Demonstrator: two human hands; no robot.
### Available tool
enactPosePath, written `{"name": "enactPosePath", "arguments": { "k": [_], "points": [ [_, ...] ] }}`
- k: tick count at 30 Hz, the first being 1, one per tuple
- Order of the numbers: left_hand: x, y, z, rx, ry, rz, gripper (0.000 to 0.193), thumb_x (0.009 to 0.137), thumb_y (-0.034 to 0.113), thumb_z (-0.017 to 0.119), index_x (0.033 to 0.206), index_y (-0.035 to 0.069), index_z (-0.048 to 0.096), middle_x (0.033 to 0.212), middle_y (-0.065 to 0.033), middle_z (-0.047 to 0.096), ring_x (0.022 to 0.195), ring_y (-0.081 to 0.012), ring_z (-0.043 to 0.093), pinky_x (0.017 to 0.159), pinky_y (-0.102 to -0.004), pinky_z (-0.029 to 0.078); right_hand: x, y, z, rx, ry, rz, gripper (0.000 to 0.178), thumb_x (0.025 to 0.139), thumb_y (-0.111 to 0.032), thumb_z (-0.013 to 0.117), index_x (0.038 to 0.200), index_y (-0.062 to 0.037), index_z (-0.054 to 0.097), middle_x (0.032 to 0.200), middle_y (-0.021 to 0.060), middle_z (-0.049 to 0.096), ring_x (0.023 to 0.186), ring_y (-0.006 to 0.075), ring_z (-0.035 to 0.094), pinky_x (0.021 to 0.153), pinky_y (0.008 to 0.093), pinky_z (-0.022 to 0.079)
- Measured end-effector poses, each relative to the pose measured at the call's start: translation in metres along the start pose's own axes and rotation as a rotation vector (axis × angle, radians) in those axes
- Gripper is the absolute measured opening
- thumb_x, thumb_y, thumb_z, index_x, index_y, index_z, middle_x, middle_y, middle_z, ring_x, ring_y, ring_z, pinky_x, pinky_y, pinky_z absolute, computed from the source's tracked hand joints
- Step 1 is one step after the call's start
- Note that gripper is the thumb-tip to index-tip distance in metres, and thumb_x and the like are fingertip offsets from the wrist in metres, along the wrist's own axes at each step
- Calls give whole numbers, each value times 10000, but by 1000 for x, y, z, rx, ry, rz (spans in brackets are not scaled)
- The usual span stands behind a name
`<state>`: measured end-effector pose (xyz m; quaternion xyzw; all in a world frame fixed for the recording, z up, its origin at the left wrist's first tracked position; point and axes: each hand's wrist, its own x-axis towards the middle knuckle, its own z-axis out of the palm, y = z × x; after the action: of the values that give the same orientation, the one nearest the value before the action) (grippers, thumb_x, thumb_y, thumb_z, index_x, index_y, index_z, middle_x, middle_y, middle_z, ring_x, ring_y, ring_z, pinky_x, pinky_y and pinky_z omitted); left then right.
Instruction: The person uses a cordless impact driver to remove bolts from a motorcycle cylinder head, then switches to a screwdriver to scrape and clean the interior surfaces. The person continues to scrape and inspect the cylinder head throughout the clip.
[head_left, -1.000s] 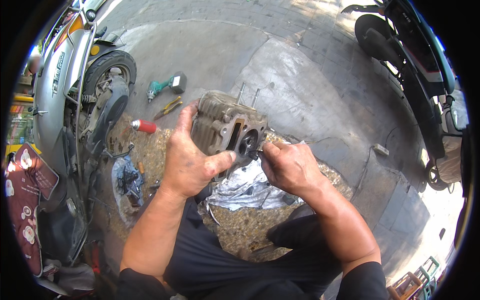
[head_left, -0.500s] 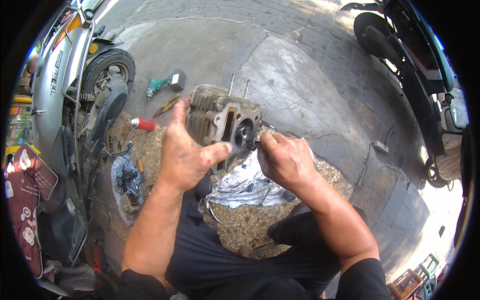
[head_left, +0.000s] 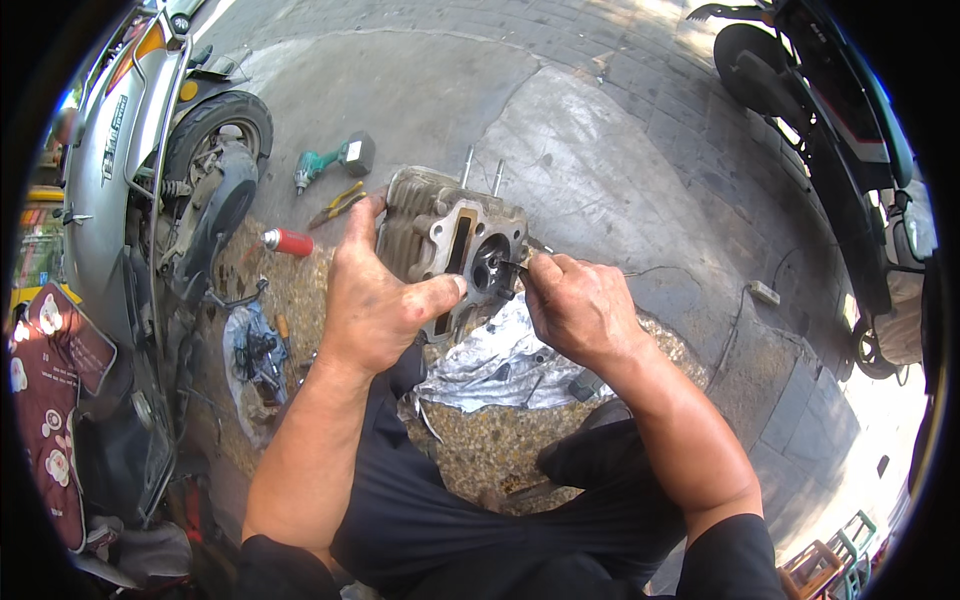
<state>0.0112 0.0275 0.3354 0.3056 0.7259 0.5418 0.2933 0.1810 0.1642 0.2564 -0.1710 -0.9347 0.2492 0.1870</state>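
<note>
One grey, finned metal engine part [head_left: 408,225] is held up above a crumpled whitish cloth [head_left: 510,365]. Its left side is grasped by the bare left hand [head_left: 375,305], the thumb pressed along its flat face. At its right edge, beside the round opening [head_left: 490,262], a small dark piece [head_left: 514,267] is pinched by the right hand [head_left: 585,305]. To its left are seen a green-and-black cordless drill [head_left: 330,163], yellow-handled pliers [head_left: 340,203] and a red cylindrical can [head_left: 290,242].
</note>
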Motion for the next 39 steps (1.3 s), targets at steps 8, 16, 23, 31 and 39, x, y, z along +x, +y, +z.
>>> {"name": "enactPosePath", "arguments": {
  "k": [8,16,23,31,39],
  "points": [
    [0,-4,-3,51,-16,12,791,632,36,829,1331,-102,485,1173,-143,670,1035,-187,654,949,-320,523,-3,2,-3,53,-183,-90,129,853,-111,678,841,-42,570,719,151,625,633,402,639,552,489,515],
    [0,-4,-1,-63,-14,-4,819,646,37,832,1345,-122,437,1156,-144,669,1013,-173,653,917,-312,539,-4,2,-5,10,-99,-121,118,838,-112,676,833,-47,577,703,147,628,622,378,655,538,479,524],
    [-1,-2,1,-42,-2,-35,832,638,41,832,1347,-132,432,1141,-146,672,989,-174,657,902,-312,545,-7,-3,2,-74,2,6,129,829,-100,689,824,-55,568,711,140,621,627,377,650,539,479,522],
    [-1,-3,0,-2,11,-17,809,643,29,818,1343,-125,442,1145,-153,677,1000,-181,662,912,-303,539,-6,3,-7,15,-91,-73,126,870,-142,656,841,-45,581,696,151,641,638,362,675,533,483,526],
    [-3,1,2,27,15,0,781,638,21,830,1320,-102,470,1138,-138,679,1007,-176,658,922,-308,532,-5,0,2,-58,-57,-3,139,842,-126,697,840,-48,582,701,139,618,630,379,652,547,471,526]
  ]
}}
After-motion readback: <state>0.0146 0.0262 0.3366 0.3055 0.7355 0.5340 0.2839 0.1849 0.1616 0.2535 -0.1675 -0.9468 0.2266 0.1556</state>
